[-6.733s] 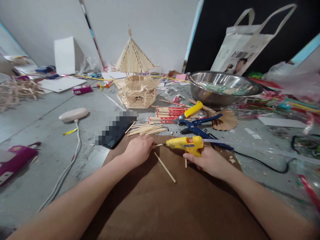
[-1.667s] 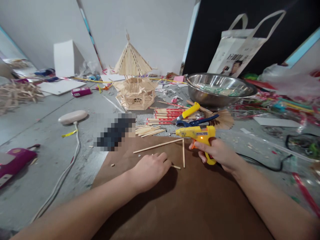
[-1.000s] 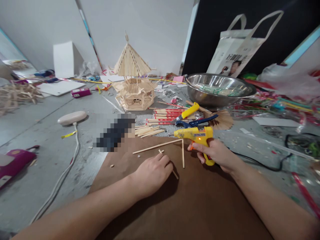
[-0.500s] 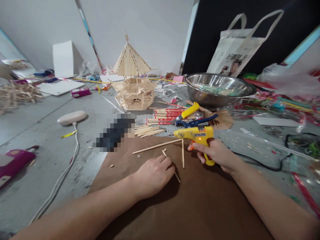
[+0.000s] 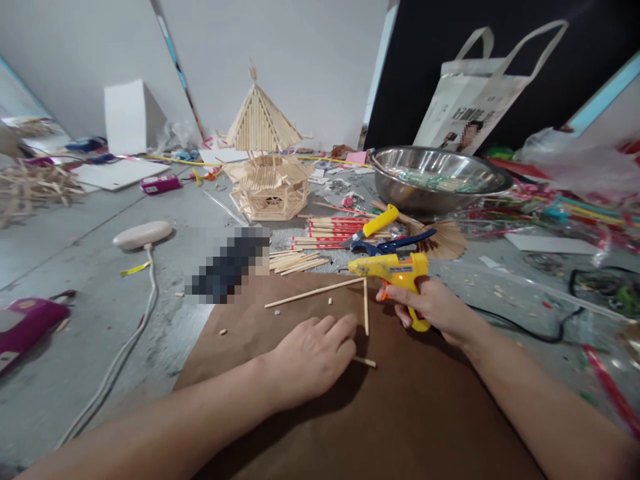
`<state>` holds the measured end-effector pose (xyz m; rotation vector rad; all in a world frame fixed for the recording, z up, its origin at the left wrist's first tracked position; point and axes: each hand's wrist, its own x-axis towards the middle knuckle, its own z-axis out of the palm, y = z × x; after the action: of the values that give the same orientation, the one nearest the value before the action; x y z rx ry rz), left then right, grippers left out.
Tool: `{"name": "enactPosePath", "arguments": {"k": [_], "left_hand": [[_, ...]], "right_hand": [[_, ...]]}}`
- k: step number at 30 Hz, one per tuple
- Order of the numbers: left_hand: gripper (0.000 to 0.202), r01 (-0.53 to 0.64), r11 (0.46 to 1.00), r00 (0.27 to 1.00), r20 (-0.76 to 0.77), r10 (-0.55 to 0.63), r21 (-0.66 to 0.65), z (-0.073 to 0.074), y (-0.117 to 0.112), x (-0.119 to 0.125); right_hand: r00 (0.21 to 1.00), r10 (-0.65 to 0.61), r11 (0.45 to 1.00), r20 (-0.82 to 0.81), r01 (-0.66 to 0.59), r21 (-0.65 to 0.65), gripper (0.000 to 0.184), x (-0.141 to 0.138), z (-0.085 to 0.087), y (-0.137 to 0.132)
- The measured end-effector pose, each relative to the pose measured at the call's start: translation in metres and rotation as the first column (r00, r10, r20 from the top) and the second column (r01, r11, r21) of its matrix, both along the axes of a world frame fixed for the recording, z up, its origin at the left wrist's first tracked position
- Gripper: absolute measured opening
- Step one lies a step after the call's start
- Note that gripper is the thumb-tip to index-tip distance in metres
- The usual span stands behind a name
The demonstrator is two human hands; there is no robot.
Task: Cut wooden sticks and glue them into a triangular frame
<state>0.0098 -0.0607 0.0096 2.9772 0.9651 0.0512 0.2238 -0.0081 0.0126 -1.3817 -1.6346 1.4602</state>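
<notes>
My right hand (image 5: 425, 303) grips a yellow glue gun (image 5: 390, 268), its nozzle pointing left. A finger rests at the orange trigger. My left hand (image 5: 315, 353) is closed over a thin wooden stick (image 5: 366, 362); only one end shows past the fingers, the rest being hidden under the palm. Beyond that hand, a longer stick (image 5: 315, 293) and a shorter stick (image 5: 367, 310) meet at a corner below the nozzle. They lie on a brown sheet (image 5: 240, 373) with a few small cut pieces of wood.
Behind the sheet are loose sticks (image 5: 295, 261), red-wrapped chopsticks (image 5: 325, 233), a yellow-handled tool (image 5: 380, 221) and blue cutters (image 5: 395, 243). A stick-built pavilion (image 5: 270, 153) and a steel bowl (image 5: 440, 180) stand farther back. A white power strip (image 5: 143, 235) with a cable lies left.
The stick under my left hand has turned from steep to flatter, its near end swinging right. My left fingers have shifted slightly right. The glue gun has barely moved.
</notes>
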Motion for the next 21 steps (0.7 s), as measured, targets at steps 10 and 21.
{"name": "enactPosePath", "arguments": {"k": [10, 21], "left_hand": [[0.020, -0.252, 0.966, 0.965, -0.083, 0.247, -0.060, 0.000, 0.011, -0.004], [0.020, 0.013, 0.998, 0.999, -0.031, -0.015, -0.054, 0.005, 0.004, -0.004]], "right_hand": [[1.000, 0.000, 1.000, -0.009, 0.000, -0.003, 0.028, -0.001, 0.002, 0.000], [1.000, -0.003, 1.000, -0.030, 0.003, -0.015, 0.026, 0.001, 0.001, 0.000]]}}
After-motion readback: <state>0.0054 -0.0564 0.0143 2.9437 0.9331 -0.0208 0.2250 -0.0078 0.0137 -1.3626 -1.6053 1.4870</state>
